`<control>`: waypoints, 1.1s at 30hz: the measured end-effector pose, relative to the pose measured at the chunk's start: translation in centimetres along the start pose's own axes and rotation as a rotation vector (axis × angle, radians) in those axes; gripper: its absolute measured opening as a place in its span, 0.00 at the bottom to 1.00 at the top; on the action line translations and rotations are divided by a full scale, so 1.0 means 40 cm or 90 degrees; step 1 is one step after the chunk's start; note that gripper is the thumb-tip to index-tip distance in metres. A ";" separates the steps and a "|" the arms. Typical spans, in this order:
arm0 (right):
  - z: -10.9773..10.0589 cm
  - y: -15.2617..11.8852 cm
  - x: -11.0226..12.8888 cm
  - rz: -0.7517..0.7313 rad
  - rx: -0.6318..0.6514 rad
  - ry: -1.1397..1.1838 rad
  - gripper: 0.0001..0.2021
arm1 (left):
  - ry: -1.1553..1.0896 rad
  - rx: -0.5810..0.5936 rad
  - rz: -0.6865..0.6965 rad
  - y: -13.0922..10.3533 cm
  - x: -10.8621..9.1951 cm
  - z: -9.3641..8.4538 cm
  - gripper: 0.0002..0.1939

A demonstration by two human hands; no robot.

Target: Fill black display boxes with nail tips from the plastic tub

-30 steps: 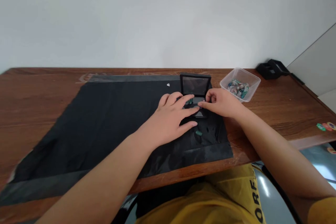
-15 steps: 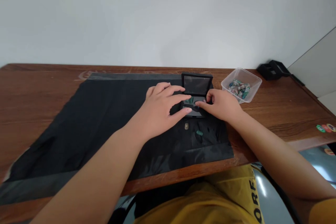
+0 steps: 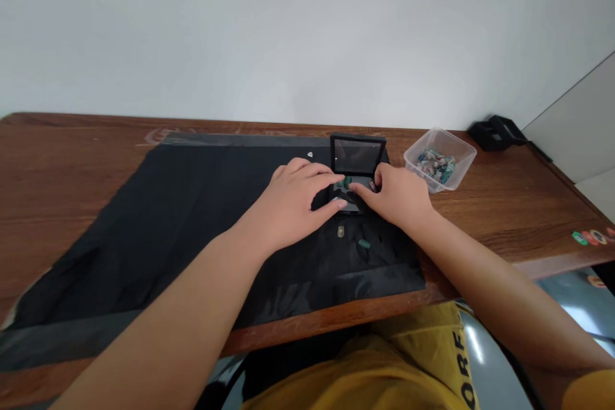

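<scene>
A small black display case [image 3: 358, 155] stands with its lid up, showing a clear window. Inside its lower half are green stones [image 3: 347, 182] and a pinkish stone [image 3: 372, 186]. My left hand [image 3: 298, 202] lies at the case's left side, its index finger and thumb apart over the edge. My right hand [image 3: 401, 195] is at the right side, fingers curled by the edge and thumb stretched in to the green stones. Its fingertips are partly hidden. In front of the case lie a pale stone [image 3: 341, 231] and a green stone [image 3: 364, 244].
A clear plastic tub [image 3: 464, 173] with many mixed stones stands right of the case. A small white piece [image 3: 310, 154] lies on the black cloth [image 3: 192, 224]. Further right are a black holder [image 3: 497, 132] and colourful round stickers [image 3: 593, 237] on the wooden table [image 3: 500, 211].
My right hand has shifted left, its thumb reaching further across the case. My left hand has dropped slightly with its fingers closer together, uncovering the small white piece behind it.
</scene>
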State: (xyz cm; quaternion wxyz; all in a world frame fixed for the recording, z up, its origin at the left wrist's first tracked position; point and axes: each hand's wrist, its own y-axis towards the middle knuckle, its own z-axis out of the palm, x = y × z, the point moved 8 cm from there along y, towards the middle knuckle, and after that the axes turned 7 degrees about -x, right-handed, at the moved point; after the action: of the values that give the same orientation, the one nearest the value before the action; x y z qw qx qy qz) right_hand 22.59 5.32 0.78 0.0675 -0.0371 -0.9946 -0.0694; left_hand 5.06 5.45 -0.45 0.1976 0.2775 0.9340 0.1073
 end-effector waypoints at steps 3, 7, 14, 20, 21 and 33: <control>-0.002 -0.002 0.005 -0.011 -0.006 0.007 0.22 | -0.014 -0.007 0.005 0.001 -0.001 0.000 0.25; 0.001 -0.006 0.016 -0.030 -0.007 0.010 0.19 | -0.027 -0.008 0.034 0.003 -0.024 0.005 0.22; 0.009 -0.009 0.034 -0.065 -0.009 0.031 0.16 | -0.018 0.008 0.060 0.005 -0.041 0.003 0.22; 0.012 -0.008 0.041 -0.072 -0.003 0.023 0.18 | -0.039 -0.020 0.051 0.004 -0.026 -0.014 0.23; 0.014 -0.008 0.042 -0.072 -0.001 0.021 0.19 | -0.040 -0.024 0.052 0.004 -0.027 -0.016 0.23; -0.022 0.002 0.006 -0.092 0.002 0.159 0.19 | -0.059 -0.034 0.023 0.006 -0.005 -0.027 0.23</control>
State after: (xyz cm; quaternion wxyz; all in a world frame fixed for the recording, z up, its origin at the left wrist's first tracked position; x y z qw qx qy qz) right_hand 22.47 5.27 1.68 0.1859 0.0439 -0.9786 -0.0766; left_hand 4.87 5.44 0.66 0.2457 0.2938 0.9155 0.1233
